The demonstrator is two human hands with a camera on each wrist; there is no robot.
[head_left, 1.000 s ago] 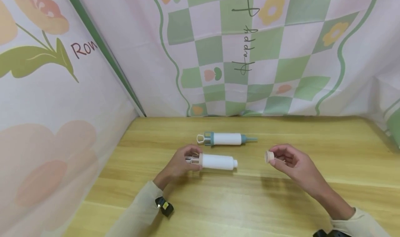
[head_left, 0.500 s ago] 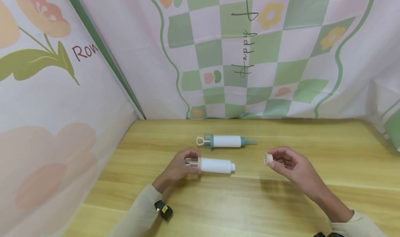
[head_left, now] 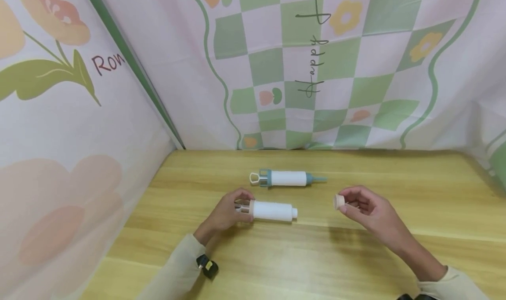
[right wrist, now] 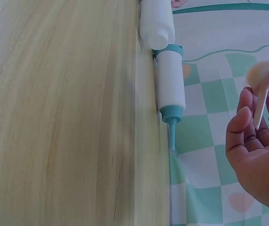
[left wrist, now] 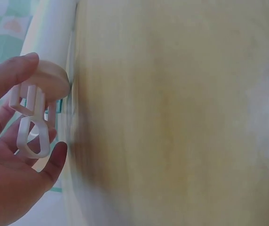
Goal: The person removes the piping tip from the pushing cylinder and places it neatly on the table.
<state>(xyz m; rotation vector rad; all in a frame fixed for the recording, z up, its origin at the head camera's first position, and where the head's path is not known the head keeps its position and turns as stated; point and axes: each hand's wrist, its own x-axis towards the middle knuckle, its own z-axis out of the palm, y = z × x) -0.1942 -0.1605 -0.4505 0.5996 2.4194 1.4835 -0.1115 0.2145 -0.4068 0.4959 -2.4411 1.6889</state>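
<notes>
Head view shows left hand (head_left: 228, 211), fingers half curled, gripping a tube (head_left: 272, 211), right hand (head_left: 371, 208), also curled, pinching a nozzle (head_left: 339, 201), and a syringe (head_left: 288, 178) nearer the far table edge (head_left: 363, 154)

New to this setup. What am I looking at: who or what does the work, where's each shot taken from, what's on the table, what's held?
No robot here: a person works bare-handed at a wooden table. The wide picture looks forward and down from the head; the other two are taken from the left and right wrists, each watching that hand's work.

The left hand holds a white tube near its peach collar. The right hand pinches a peach nozzle, apart from that tube. Farther back on the table lies a teal-ended tube with its teal nozzle fitted. Behind the table hangs a printed cloth.
</notes>
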